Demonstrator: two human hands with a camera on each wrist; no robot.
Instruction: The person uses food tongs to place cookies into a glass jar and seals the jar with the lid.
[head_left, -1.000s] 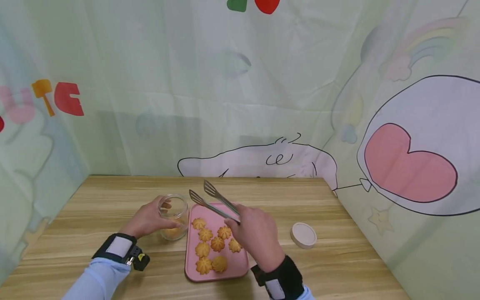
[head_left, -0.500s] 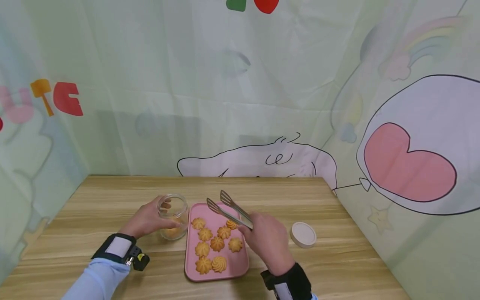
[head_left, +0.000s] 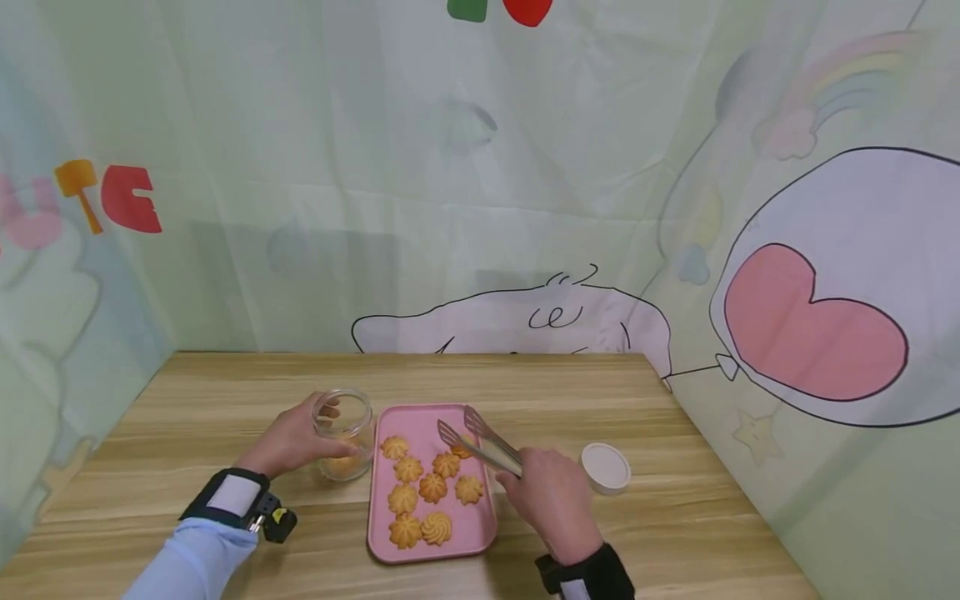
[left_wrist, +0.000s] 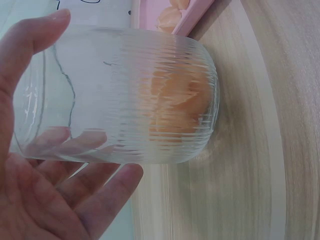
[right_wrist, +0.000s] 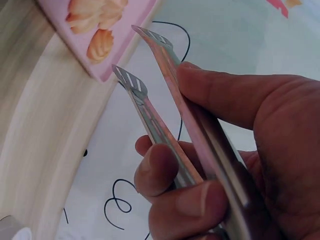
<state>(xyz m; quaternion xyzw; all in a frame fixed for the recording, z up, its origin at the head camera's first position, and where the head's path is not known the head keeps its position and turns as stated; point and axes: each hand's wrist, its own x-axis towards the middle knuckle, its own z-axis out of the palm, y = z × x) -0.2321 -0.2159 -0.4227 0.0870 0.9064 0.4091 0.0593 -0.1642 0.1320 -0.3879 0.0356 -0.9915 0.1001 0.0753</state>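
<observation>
My left hand (head_left: 296, 437) grips a clear glass jar (head_left: 347, 425) from its left side, thumb on one side and fingers round the other. Ribbed glass shows golden cookies (left_wrist: 177, 102) in the jar's bottom. In my right hand (head_left: 553, 500) are metal tongs (head_left: 491, 448) with slotted tips, held apart with nothing between them. The tips hang over the upper right corner of a pink tray (head_left: 472, 546), partly hiding a cookie (head_left: 462, 447) there. Several more piped cookies (head_left: 432, 487) lie on the tray, one of them a swirl (head_left: 436, 528).
A round white lid (head_left: 605, 467) lies on the wooden table (head_left: 247, 375), just beyond my right hand. The tray stands right beside the jar. A printed cloth backdrop (head_left: 300, 167) rises behind the table and along both sides.
My right hand has moved right and toward me with the tongs, whose tips went from near the jar to the tray's upper right corner. My left hand and the jar have stayed put.
</observation>
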